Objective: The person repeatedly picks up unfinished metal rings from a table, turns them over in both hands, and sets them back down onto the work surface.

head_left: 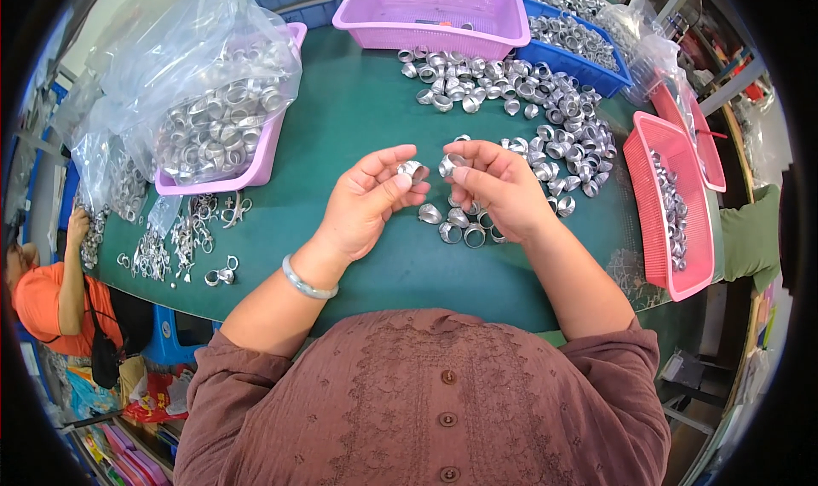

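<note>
Between the thumb and fingers of my left hand (362, 198) is a silver metal ring (412, 171). Close to it, my right hand (507, 192) pinches a second silver ring (451, 164). Both rings are held above the green tabletop (375, 273), a small gap apart. Several loose rings (458, 219) lie just beneath and beside my right hand, some partly hidden by it. A larger spread of rings (575, 149) runs from beside my right hand toward the back of the table. A pale bangle (307, 279) circles my left wrist.
An empty-looking pink-purple basket (430, 39) stands at the back, beside a blue tray (618, 75) of rings. At left, a purple basket (266, 166) holds bagged rings; small trinkets (183, 235) lie nearer. A red basket (648, 222) stands right. A person in orange (55, 303) is at far left.
</note>
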Motion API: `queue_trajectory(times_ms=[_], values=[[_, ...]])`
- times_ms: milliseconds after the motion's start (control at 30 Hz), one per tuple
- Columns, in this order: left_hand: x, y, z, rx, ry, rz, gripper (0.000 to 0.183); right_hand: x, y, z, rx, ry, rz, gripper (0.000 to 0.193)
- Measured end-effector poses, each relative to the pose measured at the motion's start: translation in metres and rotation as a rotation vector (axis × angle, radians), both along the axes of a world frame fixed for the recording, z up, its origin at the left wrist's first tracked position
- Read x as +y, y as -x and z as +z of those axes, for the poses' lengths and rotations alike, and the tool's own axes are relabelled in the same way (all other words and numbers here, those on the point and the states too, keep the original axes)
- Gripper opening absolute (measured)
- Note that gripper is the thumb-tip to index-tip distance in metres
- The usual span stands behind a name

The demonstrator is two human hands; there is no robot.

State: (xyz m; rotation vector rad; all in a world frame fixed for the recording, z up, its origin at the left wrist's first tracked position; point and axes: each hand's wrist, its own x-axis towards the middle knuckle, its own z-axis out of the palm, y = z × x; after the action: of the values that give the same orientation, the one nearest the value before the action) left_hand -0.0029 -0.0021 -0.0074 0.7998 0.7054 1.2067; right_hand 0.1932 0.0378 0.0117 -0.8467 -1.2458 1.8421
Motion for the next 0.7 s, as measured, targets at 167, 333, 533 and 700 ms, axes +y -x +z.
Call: queue_trajectory(times_ms=[167, 333, 533, 700], values=[[-0.002, -0.004, -0.003, 0.447, -0.357, 0.176, 0.045, 0.0, 0.001, 0.006, 0.181, 0.329, 0.116, 0.035], [-0.003, -0.002, 0.002, 0.753, -0.547, 0.216, 0.045, -0.003, 0.004, 0.006, 0.129, 0.369, 0.141, 0.038], [-0.004, -0.002, 0.006, 0.894, -0.635, 0.279, 0.047, -0.005, 0.005, 0.005, 0.088, 0.382, 0.176, 0.036], [-0.004, -0.003, 0.009, 0.947, -0.682, 0.307, 0.05, -0.005, 0.005, 0.004, 0.07, 0.374, 0.193, 0.034]])
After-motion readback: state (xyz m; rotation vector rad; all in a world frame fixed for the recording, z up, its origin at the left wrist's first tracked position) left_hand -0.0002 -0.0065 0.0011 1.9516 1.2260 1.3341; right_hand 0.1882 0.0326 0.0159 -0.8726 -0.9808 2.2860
